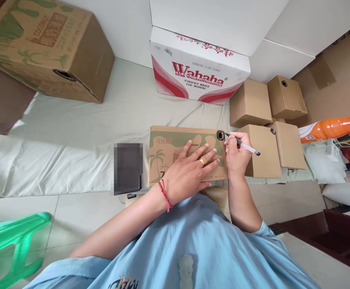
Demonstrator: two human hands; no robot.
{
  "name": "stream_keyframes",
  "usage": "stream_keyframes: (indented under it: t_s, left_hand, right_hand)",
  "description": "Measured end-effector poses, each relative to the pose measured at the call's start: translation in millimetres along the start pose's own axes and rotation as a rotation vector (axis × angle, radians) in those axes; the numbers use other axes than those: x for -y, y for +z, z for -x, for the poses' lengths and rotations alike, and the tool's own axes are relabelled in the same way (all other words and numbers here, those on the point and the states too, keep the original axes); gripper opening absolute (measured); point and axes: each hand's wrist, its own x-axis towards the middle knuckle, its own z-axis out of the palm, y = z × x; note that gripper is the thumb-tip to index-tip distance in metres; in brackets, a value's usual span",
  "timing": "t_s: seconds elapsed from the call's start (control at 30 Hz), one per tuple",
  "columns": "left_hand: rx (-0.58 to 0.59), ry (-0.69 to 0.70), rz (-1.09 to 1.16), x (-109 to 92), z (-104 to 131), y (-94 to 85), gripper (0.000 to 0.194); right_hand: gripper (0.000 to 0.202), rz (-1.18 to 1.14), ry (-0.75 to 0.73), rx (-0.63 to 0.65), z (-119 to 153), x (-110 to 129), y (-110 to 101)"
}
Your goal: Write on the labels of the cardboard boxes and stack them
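On the cloth-covered table, the left hand lies spread over a printed carton, bare-handed and gripping nothing, partly hiding its lettering and palm trees. The right hand pinches a pen, its tip by the dark-rimmed hole at the carton's 2 o'clock corner. From that carton, at 12 o'clock, a white box reads "Wahaha", "PURIFIED WATER FOR DRINKING"; its stamped code is too small to read surely. At 10 o'clock a large carton says "COCONUT"; its handhole shows only darkness. Plain boxes cluster at 2 to 3 o'clock, contents hidden, before an orange bottle, cut off by the frame. At 9 o'clock, a dark device is pixelated; at 8, a green stool is cropped. The shirt's lettering is cut off.
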Motion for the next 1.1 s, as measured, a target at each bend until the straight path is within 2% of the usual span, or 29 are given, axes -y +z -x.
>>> stream_keyframes:
  t_s: [0.17,0.47,0.67,0.83,1.1]
  left_hand:
    - [-0.008,0.001,0.003,0,0,0.4,0.063]
    - [0.027,-0.012,0.015,0,-1,-1.7,0.069]
    - [0.043,-0.015,0.028,0,-1,-2.8,0.069]
    - [0.038,-0.010,0.035,0,-1,-2.9,0.070]
    - [0.024,-0.010,0.047,0,-1,-3.0,0.070]
  right_hand:
    - [0.009,0.029,-0.005,0.013,-1,-2,0]
    - [0.006,0.057,-0.036,-0.050,2,8,-2]
    - [0.006,-0.005,-0.054,0.027,2,9,-1]
    - [0.016,-0.032,0.004,0.094,0,7,1]
    - [0.018,0.024,-0.009,0.129,1,10,2]
